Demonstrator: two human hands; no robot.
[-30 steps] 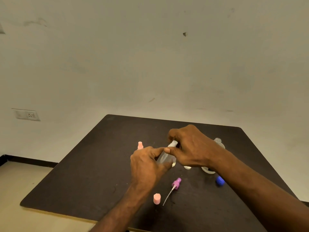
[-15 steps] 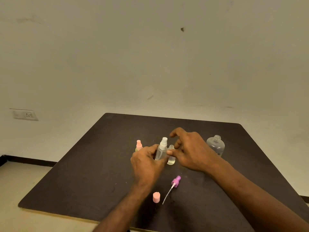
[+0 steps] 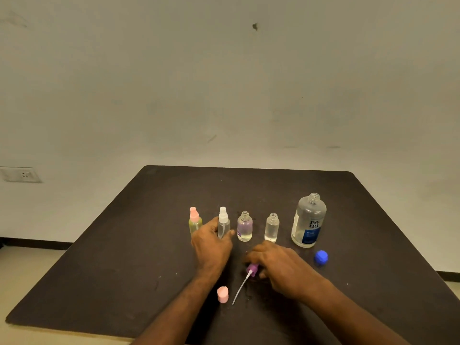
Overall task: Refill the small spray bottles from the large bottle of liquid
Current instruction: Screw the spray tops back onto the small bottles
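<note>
While our right hand [image 3: 278, 263] pinches the purple plastic spray pump [image 3: 252, 269], its thin white dip tube trailing toward the loose pink cap [image 3: 222, 294], a careless lift could flick drips across the matte dark table [image 3: 99, 257]. Our left hand [image 3: 211, 241] curls round the clear white-topped spray bottle [image 3: 223, 222]; a nudge may topple the open purple-tinted bottle [image 3: 245, 226] beside it. Farther right, the tall clear uncapped refill bottle [image 3: 308, 220] stands.

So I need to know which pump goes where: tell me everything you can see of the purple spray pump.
The purple spray pump lies on its side on the dark table, off any bottle. Its plastic head is lilac, with a thin whitish dip tube running toward the near edge. The right hand pinches the head; the tube's far end rests on the table.
</note>
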